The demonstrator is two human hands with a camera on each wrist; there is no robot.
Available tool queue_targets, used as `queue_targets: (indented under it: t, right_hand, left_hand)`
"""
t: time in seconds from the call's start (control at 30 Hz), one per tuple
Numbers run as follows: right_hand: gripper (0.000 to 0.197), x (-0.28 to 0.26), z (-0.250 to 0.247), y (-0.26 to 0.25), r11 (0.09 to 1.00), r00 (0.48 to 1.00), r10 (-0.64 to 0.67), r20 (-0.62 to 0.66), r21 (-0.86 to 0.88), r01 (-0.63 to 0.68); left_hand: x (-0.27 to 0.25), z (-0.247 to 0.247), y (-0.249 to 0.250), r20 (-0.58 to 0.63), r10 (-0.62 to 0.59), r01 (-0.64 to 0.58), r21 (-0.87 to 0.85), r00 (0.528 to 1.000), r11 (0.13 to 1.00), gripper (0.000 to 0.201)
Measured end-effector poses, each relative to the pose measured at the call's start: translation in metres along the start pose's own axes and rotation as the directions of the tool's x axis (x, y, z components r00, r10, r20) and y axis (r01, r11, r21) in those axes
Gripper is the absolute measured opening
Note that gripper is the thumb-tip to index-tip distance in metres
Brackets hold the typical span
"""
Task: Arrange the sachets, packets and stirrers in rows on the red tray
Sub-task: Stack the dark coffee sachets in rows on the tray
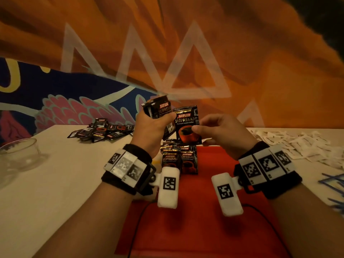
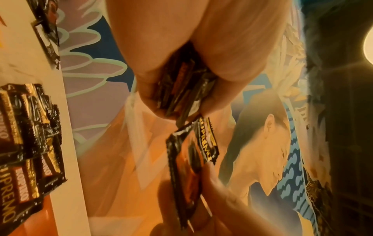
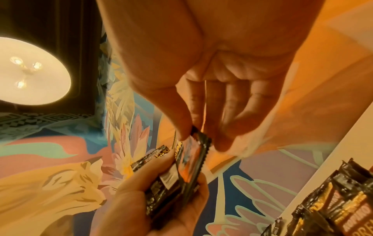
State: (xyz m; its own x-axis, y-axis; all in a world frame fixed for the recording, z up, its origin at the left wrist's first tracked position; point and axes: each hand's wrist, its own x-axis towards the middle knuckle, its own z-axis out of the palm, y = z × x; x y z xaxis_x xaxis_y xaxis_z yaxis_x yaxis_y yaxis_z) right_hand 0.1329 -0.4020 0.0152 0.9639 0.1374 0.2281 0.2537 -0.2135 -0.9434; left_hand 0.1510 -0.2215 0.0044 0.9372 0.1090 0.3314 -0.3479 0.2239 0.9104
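My left hand (image 1: pixel 156 120) is raised above the red tray (image 1: pixel 204 220) and grips a stack of black coffee sachets (image 1: pixel 160 108); the left wrist view shows the stack (image 2: pixel 181 91) fanned in its curled fingers. My right hand (image 1: pixel 197 130) pinches a single coffee sachet (image 1: pixel 188 125) upright by its right edge, right beside the stack. In the right wrist view the thumb and forefinger (image 3: pixel 187 127) hold that sachet (image 3: pixel 191 159) at its top corner. Several sachets (image 1: pixel 178 161) lie overlapping at the tray's far left.
A loose pile of black sachets (image 1: pixel 100 132) lies on the white table at the back left. White packets (image 1: pixel 297 144) are scattered at the right, blue stirrers (image 1: pixel 333 181) at the far right edge. A glass cup (image 1: pixel 20 153) stands at the left.
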Motion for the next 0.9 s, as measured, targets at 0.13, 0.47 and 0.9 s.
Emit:
queue_targets:
  t: [0.13, 0.47, 0.9]
  right_hand:
    - [0.011, 0.005, -0.001, 0.009, 0.993, 0.999, 0.031, -0.02, -0.112, -0.033]
    - [0.01, 0.013, -0.008, 0.04, 0.792, 0.844, 0.532, 0.063, -0.39, -0.47]
    - [0.008, 0.016, 0.015, 0.044, 0.713, 0.791, 0.611, 0.04, -0.462, -0.527]
  left_hand:
    - [0.006, -0.006, 0.002, 0.025, -0.076, 0.076, 0.002, 0.997, 0.997, 0.016]
    - [0.025, -0.036, 0.008, -0.002, -0.276, 0.266, -0.253, 0.961, 0.93, 0.019]
    - [0.024, -0.038, 0.013, -0.018, -0.303, 0.282, -0.321, 0.953, 0.904, 0.029]
